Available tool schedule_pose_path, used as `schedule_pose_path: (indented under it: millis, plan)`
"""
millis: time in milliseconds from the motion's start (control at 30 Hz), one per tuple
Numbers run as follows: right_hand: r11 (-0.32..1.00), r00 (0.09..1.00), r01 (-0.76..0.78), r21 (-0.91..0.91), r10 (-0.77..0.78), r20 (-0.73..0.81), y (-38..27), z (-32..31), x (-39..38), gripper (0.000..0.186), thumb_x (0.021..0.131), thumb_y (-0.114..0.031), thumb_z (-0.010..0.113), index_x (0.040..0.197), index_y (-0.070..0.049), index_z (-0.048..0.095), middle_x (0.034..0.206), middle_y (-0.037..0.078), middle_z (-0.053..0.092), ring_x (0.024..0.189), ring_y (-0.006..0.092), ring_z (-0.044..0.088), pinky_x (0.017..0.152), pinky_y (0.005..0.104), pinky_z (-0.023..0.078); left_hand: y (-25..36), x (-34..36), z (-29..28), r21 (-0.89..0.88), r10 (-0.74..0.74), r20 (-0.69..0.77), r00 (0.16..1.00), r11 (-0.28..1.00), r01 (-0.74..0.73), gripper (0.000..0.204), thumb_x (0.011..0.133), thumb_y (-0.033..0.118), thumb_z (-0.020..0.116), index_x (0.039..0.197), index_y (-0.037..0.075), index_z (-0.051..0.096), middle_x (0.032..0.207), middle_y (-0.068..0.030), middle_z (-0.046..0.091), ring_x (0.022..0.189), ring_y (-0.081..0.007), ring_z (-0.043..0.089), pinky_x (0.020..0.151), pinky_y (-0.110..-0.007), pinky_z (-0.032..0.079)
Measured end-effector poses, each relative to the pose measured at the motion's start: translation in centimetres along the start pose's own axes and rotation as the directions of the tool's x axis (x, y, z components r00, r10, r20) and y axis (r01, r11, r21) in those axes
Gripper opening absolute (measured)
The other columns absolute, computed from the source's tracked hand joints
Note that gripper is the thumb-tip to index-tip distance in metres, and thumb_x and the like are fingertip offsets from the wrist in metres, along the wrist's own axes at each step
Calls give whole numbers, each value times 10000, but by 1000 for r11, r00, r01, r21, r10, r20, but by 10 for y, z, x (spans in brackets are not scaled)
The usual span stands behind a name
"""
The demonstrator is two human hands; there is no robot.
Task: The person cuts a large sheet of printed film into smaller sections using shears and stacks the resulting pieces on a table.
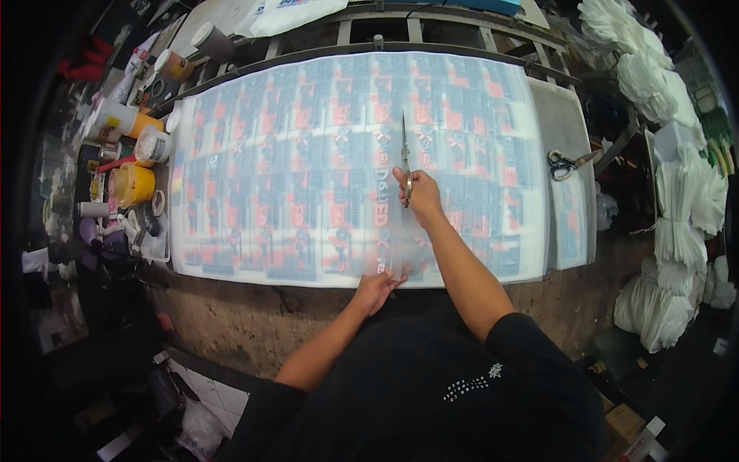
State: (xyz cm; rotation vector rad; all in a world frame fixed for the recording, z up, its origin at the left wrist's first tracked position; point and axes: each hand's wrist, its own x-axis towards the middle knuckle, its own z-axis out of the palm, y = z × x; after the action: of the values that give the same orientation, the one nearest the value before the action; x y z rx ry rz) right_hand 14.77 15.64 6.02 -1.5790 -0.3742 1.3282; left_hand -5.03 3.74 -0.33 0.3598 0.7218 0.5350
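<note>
Printed sheet (304,173) under the scissors (406,154)

The sheet lies flat on the tabletop (566,115), and its long way runs from left to right. It is right below the right hand (420,196), whose grip is curled around the scissors' handles. The blades point away from the person, across the short way of the sheet. I cannot tell if they touch it.

The left hand (375,291) is at the near edge, a bit to the left of the scissors. Its fingers rest there, but I cannot tell if its grip is pinching the sheet.

The flat sheet gives room on both sides of the blades. Its far edge is near a dark rail (308,63). Its left edge is beside the tubs (132,185). Past its right edge lie a small printed piece (570,223) and black-handled scissors (570,165).
</note>
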Motion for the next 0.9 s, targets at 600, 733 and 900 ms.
schedule_pose_path:
  millis: [600,733,900]
  plan:
    - [996,998,56,-72,-56,0,-15,0,35,443,752,-421,727,751,-56,476,594,33,534,500,99,501,469,236,413,1,-1,4,43,48,-5,999,998,-47,471,883,70,477,1316,-23,318,1252,-213,486,1182,-317,479,996,-436,399]
    - [995,998,60,-73,-61,-10,-20,1,43,447,751,-427,725,757,-45,492,602,36,542,497,105,510,474,237,421,3,-3,7,50,35,-27,999,998,-34,477,882,75,485,1317,-23,315,1247,-210,490,1175,-319,485,987,-428,412]
    - [994,998,56,-90,-59,-35,-28,4,52,418,758,-423,722,748,-73,493,608,3,504,510,80,483,474,219,405,7,-3,11,42,20,-33,999,999,-18,454,892,55,466,1309,-36,311,1246,-201,489,1166,-308,496,980,-421,428]
